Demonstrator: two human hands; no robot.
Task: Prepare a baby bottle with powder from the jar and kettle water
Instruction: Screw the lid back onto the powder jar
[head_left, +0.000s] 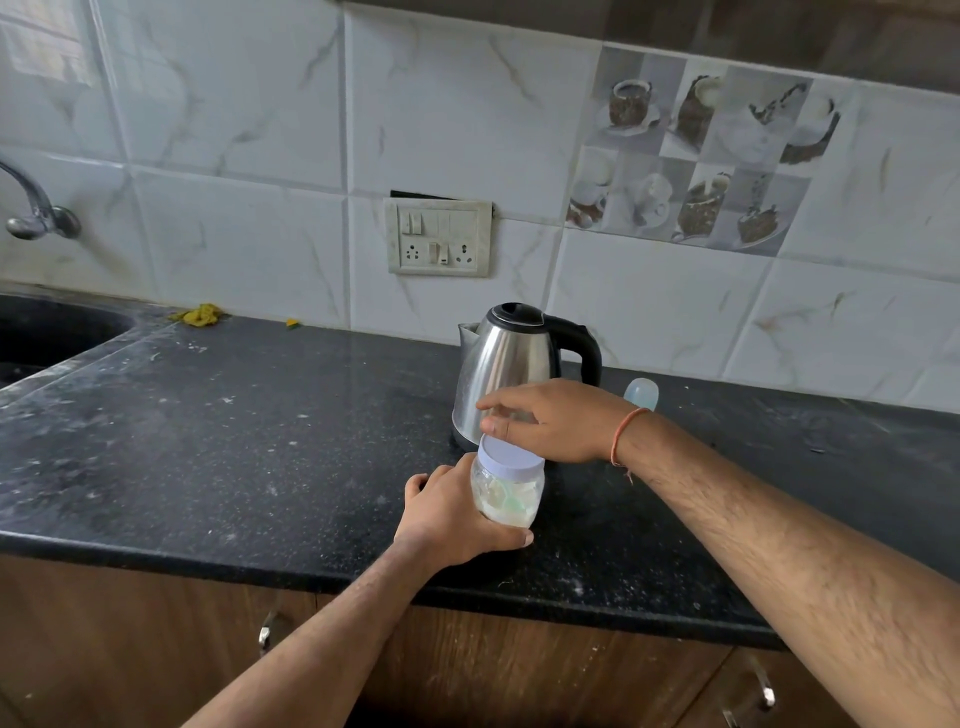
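We find the jar (506, 491) at the near middle of the dark table (208, 441), just in front of the steel kettle (511, 364). It is clear plastic with pale powder inside and a white lid (511, 457) still on; it leans slightly away from upright. The left hand (449, 514) grips the jar body, fingers and thumb curled round its lower part. The right hand (553, 421) sits over the lid, thumb and fingers curved toward its rim; we cannot tell how firmly it holds. An orange thread (626, 434) circles the right wrist. A pale, translucent bottle part (642, 393) lies behind that wrist, right of the kettle. A switch plate (439, 238) is on the tiled wall; a tap (36, 208) shows at far left.
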